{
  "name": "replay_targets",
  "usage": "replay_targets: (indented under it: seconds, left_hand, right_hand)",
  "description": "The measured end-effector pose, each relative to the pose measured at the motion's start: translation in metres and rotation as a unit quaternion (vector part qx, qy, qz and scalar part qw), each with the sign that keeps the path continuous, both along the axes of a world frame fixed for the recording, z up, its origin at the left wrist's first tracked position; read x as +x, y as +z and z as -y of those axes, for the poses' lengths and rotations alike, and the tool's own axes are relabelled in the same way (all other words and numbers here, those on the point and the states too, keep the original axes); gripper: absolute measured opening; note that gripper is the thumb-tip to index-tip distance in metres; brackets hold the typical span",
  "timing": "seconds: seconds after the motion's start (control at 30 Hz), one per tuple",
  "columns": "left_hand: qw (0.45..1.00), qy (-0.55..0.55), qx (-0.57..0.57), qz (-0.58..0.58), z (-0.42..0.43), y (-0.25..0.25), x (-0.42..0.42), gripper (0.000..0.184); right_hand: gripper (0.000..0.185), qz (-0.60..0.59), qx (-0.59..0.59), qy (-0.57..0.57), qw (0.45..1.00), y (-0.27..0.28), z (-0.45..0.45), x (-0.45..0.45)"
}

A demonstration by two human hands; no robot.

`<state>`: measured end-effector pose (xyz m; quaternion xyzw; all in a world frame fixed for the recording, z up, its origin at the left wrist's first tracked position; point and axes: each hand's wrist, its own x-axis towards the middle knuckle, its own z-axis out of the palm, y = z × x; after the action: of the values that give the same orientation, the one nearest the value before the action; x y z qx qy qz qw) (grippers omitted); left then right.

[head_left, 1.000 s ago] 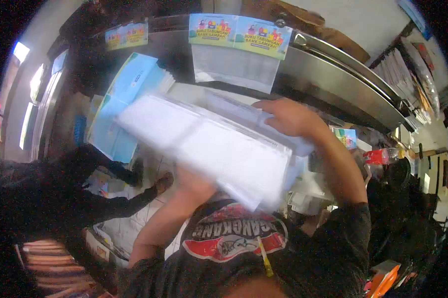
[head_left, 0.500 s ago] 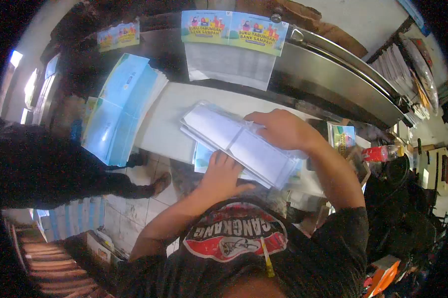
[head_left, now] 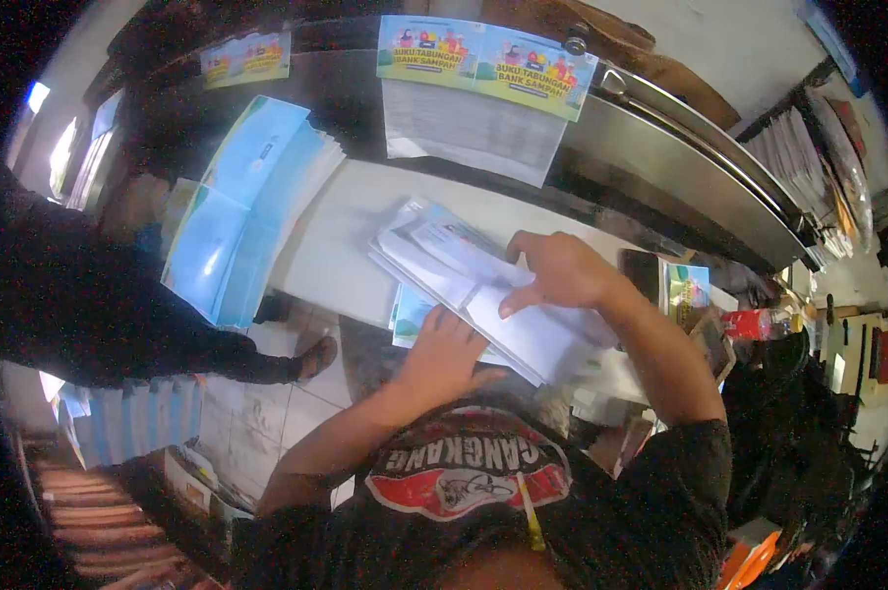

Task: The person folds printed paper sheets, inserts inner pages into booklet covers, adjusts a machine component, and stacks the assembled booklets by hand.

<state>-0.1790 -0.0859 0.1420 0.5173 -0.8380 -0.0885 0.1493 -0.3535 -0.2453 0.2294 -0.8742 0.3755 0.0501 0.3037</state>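
Note:
A stack of white paper sheets [head_left: 523,329] lies at a slant in front of me, folded or creased across its middle. My right hand [head_left: 567,273] curls over the stack's far right side, with thumb and forefinger on a raised top sheet [head_left: 429,261]. Beneath that sheet a printed page shows in part. My left hand [head_left: 444,354] rests along the near edge of the stack, fingers extended and thumb spread to the side. Under the stack a blue-green printed cover [head_left: 412,313] sticks out beside my left fingers.
A tall pile of blue covers [head_left: 237,211] stands left on the white tabletop [head_left: 331,236]. Printed cover sheets [head_left: 483,61] hang at the back by a metal bar [head_left: 700,162]. A red-labelled bottle [head_left: 749,324] is right. Another person's dark-clothed leg [head_left: 149,324] is left.
My right hand has moved its thumb onto the paper and raised the top sheet, exposing a printed page. My left hand stays at the near edge. The view has shifted slightly.

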Motion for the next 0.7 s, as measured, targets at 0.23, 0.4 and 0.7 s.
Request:
replay_targets:
  seconds: [0.23, 0.4, 0.7]
  left_hand:
    - [0.996, 0.000, 0.084, 0.000, 0.006, -0.005, -0.003, 0.073]
    - [0.996, -0.011, 0.047, 0.078, 0.022, 0.037, -0.001, 0.082]
    - [0.995, -0.005, -0.058, -0.075, 0.001, 0.037, 0.031, 0.082]
  right_hand:
    - [0.091, 0.003, 0.011, -0.004, 1.000, 0.004, 0.002, -0.007]
    - [0.068, -0.012, -0.050, 0.029, 0.998, 0.010, -0.029, 0.016]
    - [0.035, 0.062, -0.414, -0.365, 0.831, 0.140, 0.044, -0.109]
